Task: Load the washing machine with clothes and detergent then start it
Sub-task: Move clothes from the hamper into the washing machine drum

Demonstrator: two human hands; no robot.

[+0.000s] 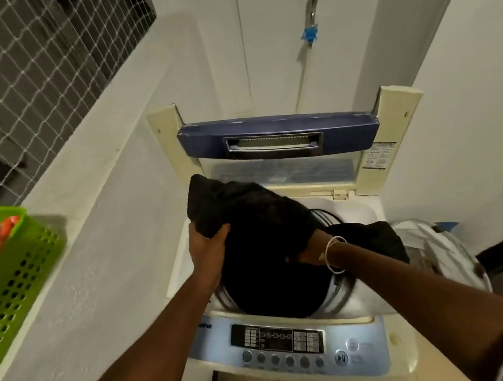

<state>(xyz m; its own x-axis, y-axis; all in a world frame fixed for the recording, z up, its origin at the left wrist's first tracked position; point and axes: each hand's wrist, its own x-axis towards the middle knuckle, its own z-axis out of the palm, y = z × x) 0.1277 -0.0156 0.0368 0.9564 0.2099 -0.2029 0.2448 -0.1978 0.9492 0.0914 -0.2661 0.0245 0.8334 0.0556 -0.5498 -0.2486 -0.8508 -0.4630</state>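
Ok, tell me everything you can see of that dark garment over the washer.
The dark garment is black, soft, crumpled cloth, bunched with no shape readable. It hangs over the open drum of the top-loading washing machine. The left hand grips one upper corner; the right hand is half buried in it, grip hidden, a fold trailing past the wrist.

Dim, soft indoor light; wide-angle bending and blur toward the edges.
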